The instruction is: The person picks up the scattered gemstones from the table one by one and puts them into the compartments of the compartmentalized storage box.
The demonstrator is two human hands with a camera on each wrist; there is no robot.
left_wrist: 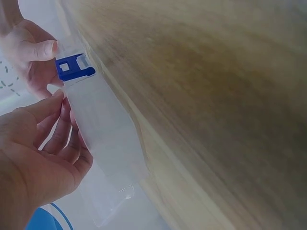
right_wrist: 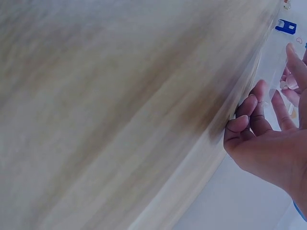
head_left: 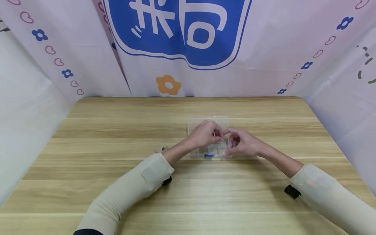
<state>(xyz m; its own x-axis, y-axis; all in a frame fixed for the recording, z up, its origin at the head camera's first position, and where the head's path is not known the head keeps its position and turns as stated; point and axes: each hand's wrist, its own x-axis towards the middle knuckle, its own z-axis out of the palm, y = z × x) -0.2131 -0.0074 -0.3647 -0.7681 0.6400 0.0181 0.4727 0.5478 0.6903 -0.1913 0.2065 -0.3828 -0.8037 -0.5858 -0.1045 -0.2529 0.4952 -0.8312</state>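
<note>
A clear plastic divided box (head_left: 194, 153) stands on the table with its lid raised at the back and a blue latch (head_left: 209, 155) at the front. My left hand (head_left: 205, 133) is over the box, thumb and fingertips together, pinching a small pale thing (right_wrist: 283, 85) mostly hidden by the fingers. Beside it, at the box's right side, is my right hand (head_left: 245, 142), index finger reaching to the left fingertips and thumb apart near the front rim. Its other fingers bend loosely. In the left wrist view the blue latch (left_wrist: 74, 67) shows close to the right thumb.
Several tiny coloured pieces (head_left: 164, 148) lie on the wooden table (head_left: 117, 130) left of the box, close to the left forearm. A printed white cloth (head_left: 147, 75) hangs behind the table's far edge, with more white cloth at both sides.
</note>
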